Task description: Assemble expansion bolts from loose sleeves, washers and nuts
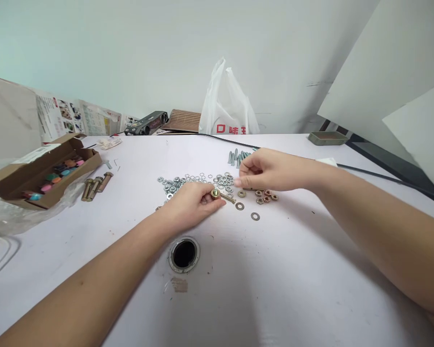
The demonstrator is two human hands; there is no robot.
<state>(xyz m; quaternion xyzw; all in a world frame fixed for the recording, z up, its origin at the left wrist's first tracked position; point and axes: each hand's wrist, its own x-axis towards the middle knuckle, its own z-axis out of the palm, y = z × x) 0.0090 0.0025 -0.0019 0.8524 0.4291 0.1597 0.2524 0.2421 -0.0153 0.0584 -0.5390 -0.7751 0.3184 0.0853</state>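
The left hand (191,200) is pinching a gold piece (215,193), apparently angling its ringed end into view, while its palm is hiding the rest. Washers (224,181) are lying within easy reach beside the right hand (269,168), whose curled fingers are concealing whether it is gripping anything.

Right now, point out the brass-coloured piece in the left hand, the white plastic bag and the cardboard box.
Brass-coloured piece (215,193): head view, its round end.
White plastic bag (229,116): head view, its front.
Cardboard box (74,180): head view, its near long wall.
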